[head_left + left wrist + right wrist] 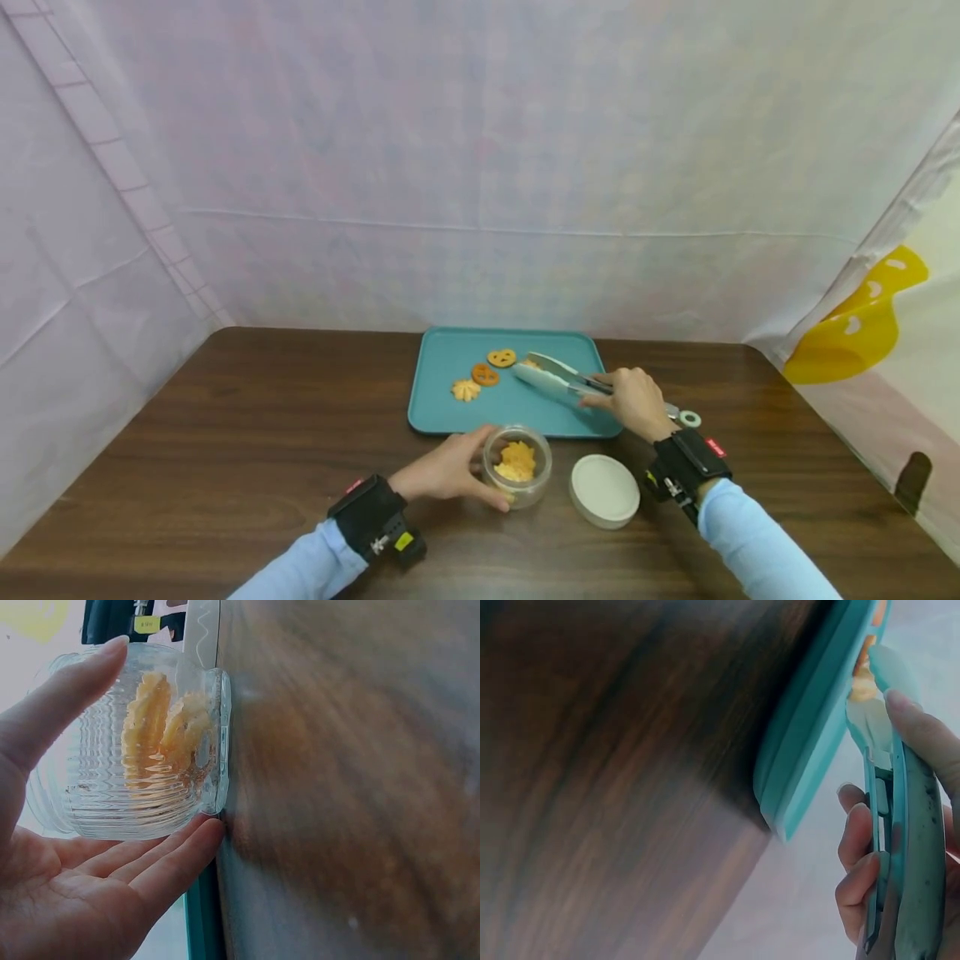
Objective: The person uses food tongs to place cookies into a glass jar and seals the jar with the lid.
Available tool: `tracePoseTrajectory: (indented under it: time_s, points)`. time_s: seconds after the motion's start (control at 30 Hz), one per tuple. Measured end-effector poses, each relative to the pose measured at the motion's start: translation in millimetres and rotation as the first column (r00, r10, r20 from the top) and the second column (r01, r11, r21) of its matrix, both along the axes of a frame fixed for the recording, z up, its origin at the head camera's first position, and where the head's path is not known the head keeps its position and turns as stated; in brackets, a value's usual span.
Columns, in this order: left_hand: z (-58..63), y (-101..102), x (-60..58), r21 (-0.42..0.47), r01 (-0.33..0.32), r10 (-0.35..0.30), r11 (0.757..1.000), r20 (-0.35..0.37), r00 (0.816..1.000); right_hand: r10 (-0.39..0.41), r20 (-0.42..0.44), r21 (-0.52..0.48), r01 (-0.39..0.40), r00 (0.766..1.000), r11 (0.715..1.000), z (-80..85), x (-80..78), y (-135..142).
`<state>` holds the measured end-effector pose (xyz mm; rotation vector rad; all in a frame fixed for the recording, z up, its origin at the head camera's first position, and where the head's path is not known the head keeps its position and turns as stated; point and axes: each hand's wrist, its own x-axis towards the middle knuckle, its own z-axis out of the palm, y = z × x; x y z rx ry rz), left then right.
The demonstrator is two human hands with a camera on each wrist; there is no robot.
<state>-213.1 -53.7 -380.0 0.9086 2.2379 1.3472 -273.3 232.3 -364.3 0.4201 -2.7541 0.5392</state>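
Observation:
My left hand (447, 468) holds a clear ribbed glass jar (97, 784) around its side, thumb on one side and fingers on the other. Inside the jar, which stands upright and uncovered on the table, are yellow scalloped cookies (517, 460). My right hand (636, 404) grips pale green tongs (546, 382) by their arms, their tips low over a blue-green tray (435, 418). A cookie (532, 363) lies at the tong tips, partly hidden; whether they pinch it I cannot tell. Left of them on the tray are a light pretzel-shaped cookie (502, 358), a browner one (485, 375) and a flower-shaped cookie (466, 390).
A round white lid (604, 490) lies on the dark wooden table (247, 450), right of the jar. White cloth (480, 167) hangs behind the table and at its left. Something yellow with cut-out holes (847, 333) hangs beyond the right edge.

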Motion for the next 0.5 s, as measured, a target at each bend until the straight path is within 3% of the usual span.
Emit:
tracePoseTrajectory:
  time_s: [0.23, 0.5]
  points:
    - [0.5, 0, 0.6, -0.021, -0.022, 0.021, 1.000, -0.042, 0.999, 0.018, 0.000, -0.032, -0.018, 1.000, 0.999, 2.1, 10.9, 9]
    - [0.7, 1, 1.1, -0.018, -0.023, 0.023, 1.000, -0.038, 0.999, 0.025, -0.013, -0.030, -0.026, 1.000, 0.999, 3.9, 27.3, 21]
